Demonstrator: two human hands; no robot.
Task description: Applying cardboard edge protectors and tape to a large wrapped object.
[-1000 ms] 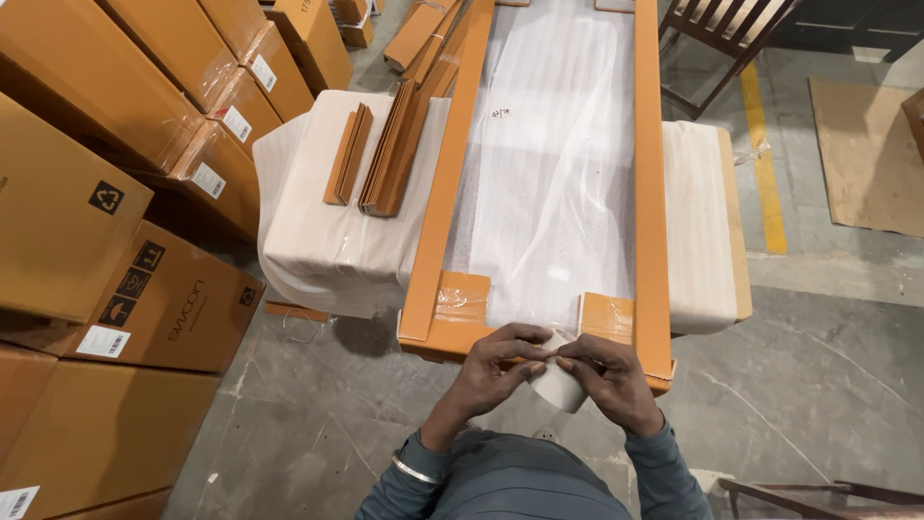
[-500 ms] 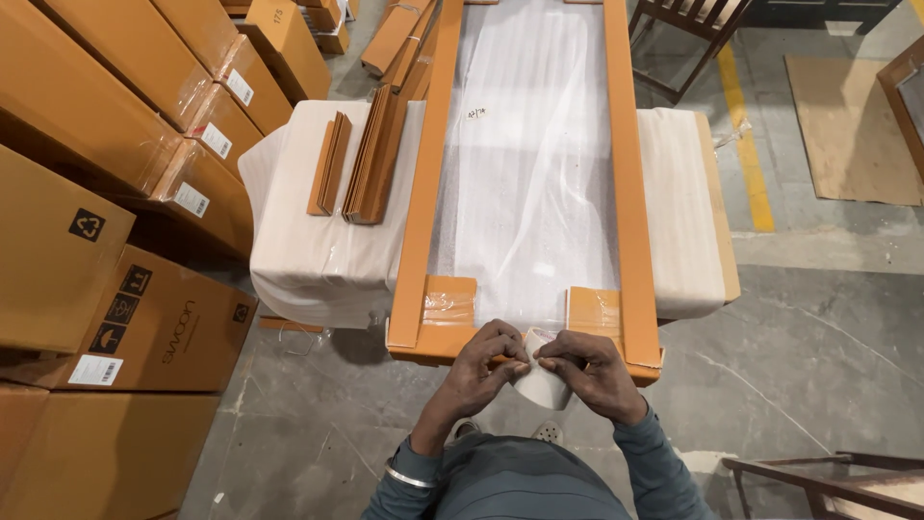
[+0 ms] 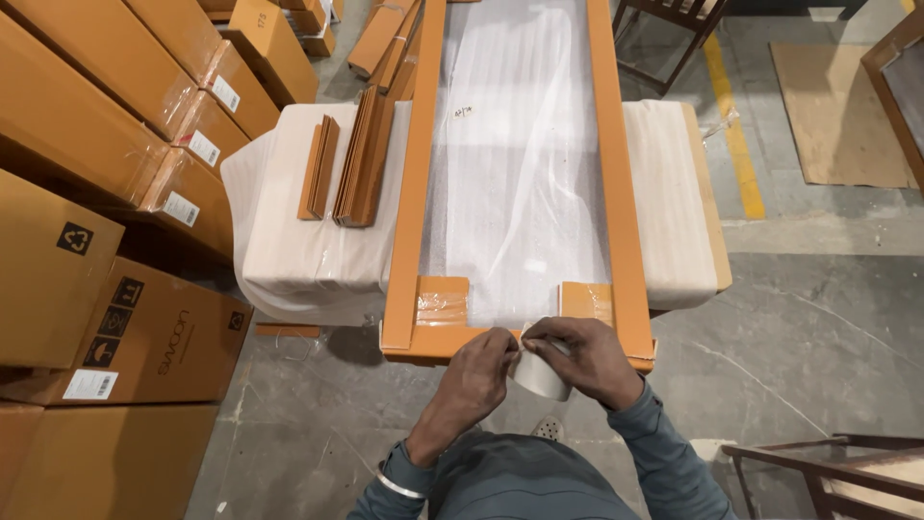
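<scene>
Two hands, left [image 3: 476,371] and right [image 3: 587,354], meet on one tape roll [image 3: 541,374] at the table's [image 3: 289,250] near edge. One orange frame [image 3: 416,193] lies along it. Two stacks of cardboard strips [image 3: 318,169] rest near its left edge. Two taped corner pads [image 3: 441,300] sit on the frame.

A grey concrete floor [image 3: 808,327] with a yellow painted line [image 3: 736,135] runs under a cloth-covered table [image 3: 298,241]. Stacked brown cartons [image 3: 106,144] crowd the left side. A flat cardboard sheet [image 3: 833,111] lies on the floor to the right, near dark wooden chair frames [image 3: 674,39].
</scene>
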